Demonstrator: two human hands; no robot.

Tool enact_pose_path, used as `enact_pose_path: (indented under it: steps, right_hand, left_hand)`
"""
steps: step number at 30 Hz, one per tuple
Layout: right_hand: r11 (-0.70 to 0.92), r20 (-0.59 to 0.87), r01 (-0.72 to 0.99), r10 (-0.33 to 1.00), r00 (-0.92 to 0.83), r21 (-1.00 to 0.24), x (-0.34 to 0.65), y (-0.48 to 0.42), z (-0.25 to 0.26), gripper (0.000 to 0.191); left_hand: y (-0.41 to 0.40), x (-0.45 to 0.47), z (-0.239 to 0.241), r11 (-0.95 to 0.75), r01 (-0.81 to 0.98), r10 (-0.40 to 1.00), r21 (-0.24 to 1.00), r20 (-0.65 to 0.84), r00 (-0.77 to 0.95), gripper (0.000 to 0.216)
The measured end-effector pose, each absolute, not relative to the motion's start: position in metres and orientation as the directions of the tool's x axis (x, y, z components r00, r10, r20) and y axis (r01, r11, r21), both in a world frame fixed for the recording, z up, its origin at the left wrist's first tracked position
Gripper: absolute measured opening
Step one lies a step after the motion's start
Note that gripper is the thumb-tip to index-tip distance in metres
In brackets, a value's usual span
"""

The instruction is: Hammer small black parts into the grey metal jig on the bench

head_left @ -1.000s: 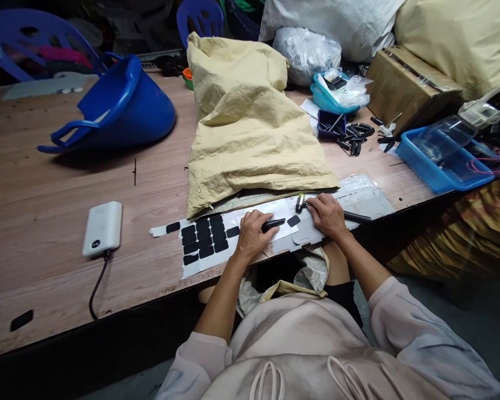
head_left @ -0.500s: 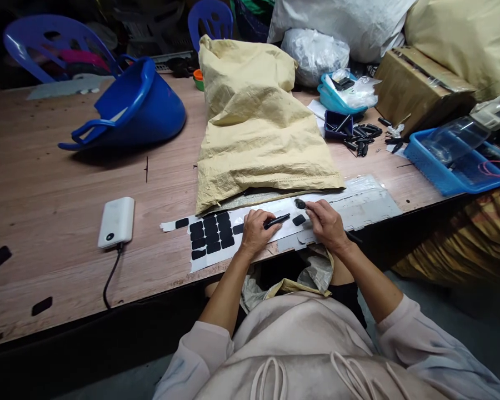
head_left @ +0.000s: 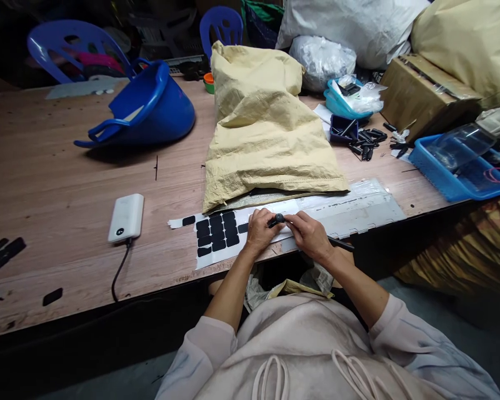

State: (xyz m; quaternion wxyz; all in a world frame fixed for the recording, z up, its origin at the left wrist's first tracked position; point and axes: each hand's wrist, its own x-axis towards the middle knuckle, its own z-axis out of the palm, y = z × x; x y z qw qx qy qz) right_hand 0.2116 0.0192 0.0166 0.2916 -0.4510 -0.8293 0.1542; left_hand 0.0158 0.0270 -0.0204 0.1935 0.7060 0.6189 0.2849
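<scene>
My left hand (head_left: 260, 229) and my right hand (head_left: 308, 234) meet over a white backing sheet (head_left: 250, 238) at the table's near edge. Both are closed around a slim black rod-like part (head_left: 277, 220); its far end (head_left: 341, 244) sticks out past my right wrist. Several black rounded stickers (head_left: 216, 236) sit in rows on the sheet just left of my left hand. A grey flat sheet (head_left: 358, 208) lies under and to the right of my hands.
A filled yellow woven sack (head_left: 262, 128) lies right behind my hands. A tipped blue bucket (head_left: 145, 108) and a white power bank (head_left: 126, 218) with its cable are to the left. Blue trays (head_left: 454, 172), loose black parts (head_left: 366, 143) and a cardboard box (head_left: 420, 94) crowd the right.
My right hand came left from the loose sticker to meet my left hand, and both now close on the black part. The camera view has shifted slightly.
</scene>
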Motion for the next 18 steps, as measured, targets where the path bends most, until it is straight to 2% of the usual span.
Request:
enact_pose_path:
  steps: [3, 9, 15, 18]
  right_hand:
    - [0.514, 0.299, 0.707, 0.858, -0.417, -0.485, 0.213, 0.023, 0.017, 0.028]
    - [0.498, 0.386, 0.694, 0.862, -0.330, -0.519, 0.223, 0.028, 0.022, 0.033]
    - [0.485, 0.322, 0.727, 0.873, -0.367, -0.485, 0.227, 0.024, 0.013, 0.030]
    - [0.479, 0.380, 0.724, 0.870, -0.315, -0.497, 0.233, 0.032, 0.014, 0.030]
  left_hand:
    - [0.027, 0.016, -0.019, -0.159, 0.752, 0.984, 0.639, 0.163, 0.070, 0.019]
    - [0.027, 0.018, -0.017, -0.148, 0.742, 0.986, 0.654, 0.154, 0.061, 0.013]
    - [0.026, 0.019, -0.013, -0.128, 0.753, 0.990, 0.646, 0.133, 0.054, 0.011]
    - [0.026, 0.020, -0.011, -0.128, 0.754, 0.989, 0.644, 0.135, 0.053, 0.012]
